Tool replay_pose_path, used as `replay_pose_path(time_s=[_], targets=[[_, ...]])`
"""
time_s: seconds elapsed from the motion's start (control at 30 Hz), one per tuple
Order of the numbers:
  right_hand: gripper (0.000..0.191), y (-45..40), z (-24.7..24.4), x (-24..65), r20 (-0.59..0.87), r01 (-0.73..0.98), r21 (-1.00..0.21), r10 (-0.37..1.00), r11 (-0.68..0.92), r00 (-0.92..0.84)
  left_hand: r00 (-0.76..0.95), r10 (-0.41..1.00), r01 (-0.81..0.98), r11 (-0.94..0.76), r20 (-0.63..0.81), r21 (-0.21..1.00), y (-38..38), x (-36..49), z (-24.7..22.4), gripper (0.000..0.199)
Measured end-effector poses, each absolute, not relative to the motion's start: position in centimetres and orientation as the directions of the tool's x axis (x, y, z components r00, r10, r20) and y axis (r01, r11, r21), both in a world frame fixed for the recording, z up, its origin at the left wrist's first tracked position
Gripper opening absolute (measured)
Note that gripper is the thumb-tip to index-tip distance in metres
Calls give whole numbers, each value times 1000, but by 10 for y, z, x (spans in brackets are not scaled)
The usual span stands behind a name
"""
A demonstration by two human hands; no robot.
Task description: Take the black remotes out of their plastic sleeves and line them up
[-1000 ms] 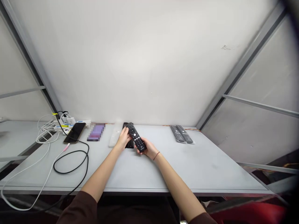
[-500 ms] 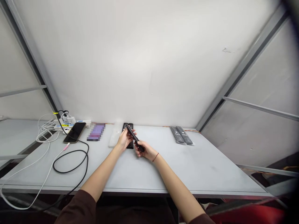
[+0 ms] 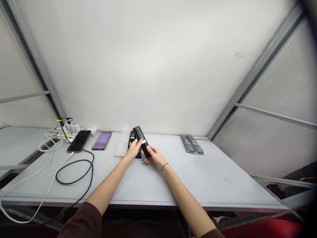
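Holding black remote control (image 3: 141, 138) | plain face showing, white label (image 3: 144, 141) | left hand (image 3: 134, 149), right hand (image 3: 154, 155) both closed around it

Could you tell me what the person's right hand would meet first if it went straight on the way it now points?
The black remote control comes first: the right hand already touches it. Beyond that, the left hand seems next, though depth is hard to judge here.

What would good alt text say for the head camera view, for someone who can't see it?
The left hand and right hand hold a black remote control tilted up above a pale grey table, over a second black remote. Two plastic-wrapped remotes lie to the right; a smartphone and a black cable lie to the left.
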State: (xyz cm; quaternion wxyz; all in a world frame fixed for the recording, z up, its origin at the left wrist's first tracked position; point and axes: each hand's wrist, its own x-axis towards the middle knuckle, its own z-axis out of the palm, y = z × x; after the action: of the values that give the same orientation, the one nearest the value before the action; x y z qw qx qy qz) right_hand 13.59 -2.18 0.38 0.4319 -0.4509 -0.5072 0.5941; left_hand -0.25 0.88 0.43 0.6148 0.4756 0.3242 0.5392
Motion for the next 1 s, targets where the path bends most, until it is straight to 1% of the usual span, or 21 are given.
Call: replay_pose_path(time_s=[0.1, 0.17, 0.27, 0.33, 0.47, 0.57, 0.67, 0.73, 0.8, 0.87, 0.93, 1.0], targets=[[43, -21, 4, 138, -41, -79, -995, 971, -61, -236, 234, 966, -345, -21, 108, 938, 8, -3, 7, 34], [44, -20, 4, 140, 11, -96, -995, 974, -11, -228, 268, 961, -302, 13, 72, 953, 6, -1, 6, 34], [44, -20, 4, 142, 39, -101, -995, 976, 18, -216, 325, 945, -235, 30, 49, 972, 4, 2, 6, 37], [42, -20, 4, 141, 18, -127, -992, 977, -10, -214, 318, 945, -240, 2, 77, 971, 3, 3, 6, 40], [37, -21, 6, 140, -40, -224, -971, 977, -88, -210, 254, 951, -288, -101, 177, 952, 4, 4, 5, 43], [34, -21, 9, 146, -78, -211, -969, 968, -131, -240, 216, 950, -259, -165, 223, 952, 9, 2, 1, 46], [32, -19, 11, 157, -115, -89, -986, 968, -138, -224, 134, 957, -187, -232, 259, 955, 14, -1, -2, 47], [30, -15, 10, 164, -98, 44, -995, 986, -93, -134, 98, 948, -89, -294, 302, 952, 14, -3, -1, 44], [28, -10, 8, 172, -54, 155, -987, 998, -49, -34, 125, 929, 47, -356, 348, 933, 9, -3, 2, 40], [27, -6, 4, 179, -9, 237, -971, 999, -17, 36, 201, 911, 183, -396, 360, 900, 1, 1, 6, 37], [24, -3, 1, 185, 51, 381, -925, 994, 11, 96, 275, 903, 291, -405, 330, 867, -10, 8, 9, 38], [22, 0, -1, 192, 127, 590, -807, 981, 18, 143, 310, 913, 393, -377, 265, 838, -19, 16, 8, 43]])
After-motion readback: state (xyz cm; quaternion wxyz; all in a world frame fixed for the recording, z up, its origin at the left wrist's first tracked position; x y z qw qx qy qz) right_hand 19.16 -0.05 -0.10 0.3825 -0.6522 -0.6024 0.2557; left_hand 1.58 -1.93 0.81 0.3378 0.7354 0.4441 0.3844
